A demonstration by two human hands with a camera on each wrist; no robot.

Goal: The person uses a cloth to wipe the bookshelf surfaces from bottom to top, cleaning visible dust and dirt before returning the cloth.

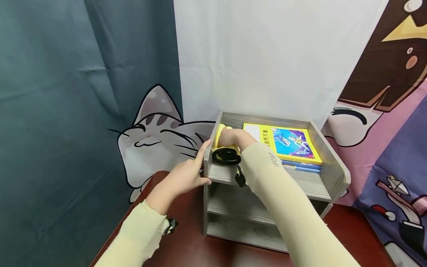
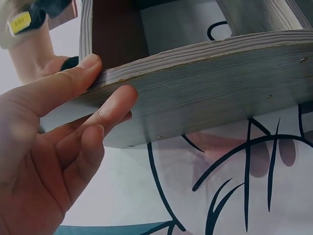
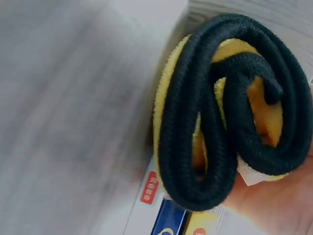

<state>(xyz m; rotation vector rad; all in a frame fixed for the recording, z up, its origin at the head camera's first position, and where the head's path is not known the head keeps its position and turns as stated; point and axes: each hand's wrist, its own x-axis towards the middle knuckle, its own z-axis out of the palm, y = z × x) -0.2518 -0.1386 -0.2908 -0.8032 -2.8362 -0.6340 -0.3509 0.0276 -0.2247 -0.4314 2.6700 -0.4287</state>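
A small grey wood-grain shelf [image 1: 233, 200] stands on a dark red tabletop. My left hand [image 1: 185, 176] rests at its left side panel [image 2: 195, 83], the thumb on the front edge and a straight finger against the outer face. In the top tier, my right hand [image 1: 233, 137] holds a rolled yellow cloth [image 1: 227, 155] with thick black edging, close beside that left panel. The right wrist view shows the black-edged end of the roll [image 3: 195, 117] with its coiled layers; much of the right hand is hidden behind it.
A yellow-covered book [image 1: 293, 142] lies on top of several blue-edged books [image 1: 301, 167] to the right in the top tier. Lower tiers sit beneath. Printed curtains [image 1: 267, 55] hang close behind and beside the shelf. The red tabletop [image 1: 190, 241] extends in front.
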